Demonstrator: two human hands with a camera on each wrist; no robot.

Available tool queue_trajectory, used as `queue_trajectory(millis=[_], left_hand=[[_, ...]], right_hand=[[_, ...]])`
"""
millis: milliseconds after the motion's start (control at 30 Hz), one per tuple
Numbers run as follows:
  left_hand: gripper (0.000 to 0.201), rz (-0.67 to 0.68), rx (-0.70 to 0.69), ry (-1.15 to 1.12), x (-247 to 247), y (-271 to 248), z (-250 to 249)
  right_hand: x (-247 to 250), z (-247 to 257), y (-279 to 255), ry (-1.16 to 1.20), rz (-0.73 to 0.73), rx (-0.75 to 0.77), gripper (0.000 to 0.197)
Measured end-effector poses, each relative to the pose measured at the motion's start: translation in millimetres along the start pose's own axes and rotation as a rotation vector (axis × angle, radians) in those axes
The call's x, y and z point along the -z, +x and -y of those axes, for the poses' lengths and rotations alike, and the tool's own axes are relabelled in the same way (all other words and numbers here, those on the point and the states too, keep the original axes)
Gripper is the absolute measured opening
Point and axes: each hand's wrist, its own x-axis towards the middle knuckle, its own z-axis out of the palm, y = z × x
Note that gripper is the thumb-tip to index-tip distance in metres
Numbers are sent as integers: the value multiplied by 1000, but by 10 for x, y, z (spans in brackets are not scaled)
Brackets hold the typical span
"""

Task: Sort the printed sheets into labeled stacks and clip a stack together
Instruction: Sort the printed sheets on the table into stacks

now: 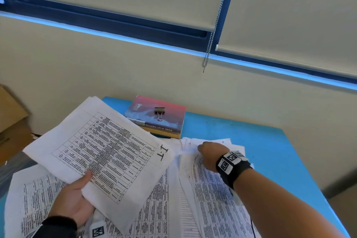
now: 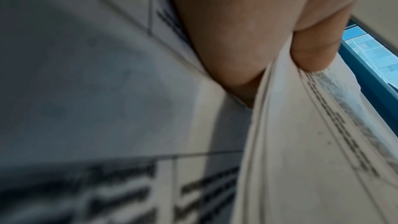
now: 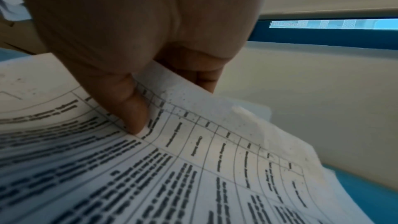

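My left hand (image 1: pixel 77 197) grips a stack of printed sheets (image 1: pixel 104 150) marked "I.T" by its near edge, thumb on top, and holds it tilted above the table. The left wrist view shows the thumb (image 2: pixel 312 52) pinching the stack's edge (image 2: pixel 286 125). Over the right pile of sheets (image 1: pixel 212 189), my right hand (image 1: pixel 207 155) pinches the far corner of a printed table sheet (image 3: pixel 204 151) between thumb (image 3: pixel 129 108) and fingers and lifts it. A black binder clip (image 1: pixel 159 112) lies on a red book (image 1: pixel 170 120) at the back.
More printed sheets (image 1: pixel 156 208) cover the blue table (image 1: pixel 260 147) under both hands. The book lies on other books against the beige wall. A cardboard box (image 1: pixel 9 114) stands left of the table. A blind's bead chain (image 1: pixel 210 40) hangs above.
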Motion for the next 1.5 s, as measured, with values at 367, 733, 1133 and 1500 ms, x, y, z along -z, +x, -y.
queue_trajectory(millis=[367, 733, 1133, 1500], left_hand=[[35, -29, -31, 38, -42, -66, -14], [40, -9, -49, 21, -110, -87, 5], [39, -7, -79, 10, -121, -101, 6], [39, -17, -55, 16, -77, -67, -1]], right_hand=[[-95, 182, -35, 51, 34, 68, 44], [-52, 289, 91, 165, 60, 54, 41], [-91, 303, 94, -77, -79, 195, 28], [66, -184, 20, 123, -50, -71, 23]])
